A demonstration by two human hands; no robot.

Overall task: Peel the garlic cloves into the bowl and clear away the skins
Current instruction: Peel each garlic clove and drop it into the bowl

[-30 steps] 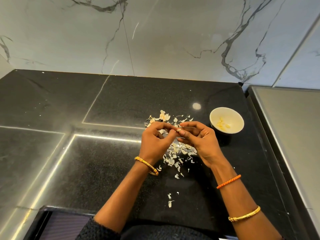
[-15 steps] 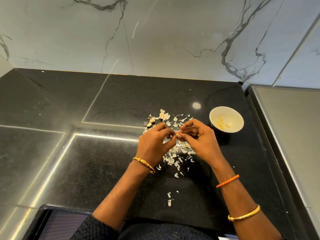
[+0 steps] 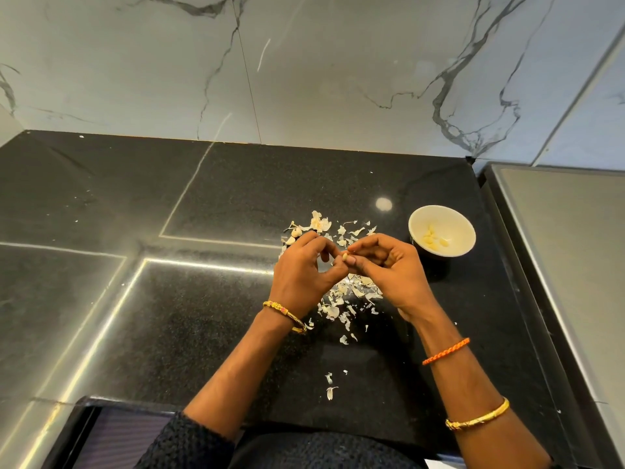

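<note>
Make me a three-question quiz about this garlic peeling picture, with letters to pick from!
1. Where is the bowl?
A. right of the hands
B. left of the hands
C. on the person's lap

2. What colour is the woven band on the right wrist?
A. blue
B. orange
C. green

3. What is in the bowl?
A. water
B. nothing
C. peeled cloves

Answers: 1 A, it stands on the black counter beyond the right hand. 2 B, plainly orange. 3 C, pale cloves lie on its bottom, while the skins litter the counter under the left hand.
</note>
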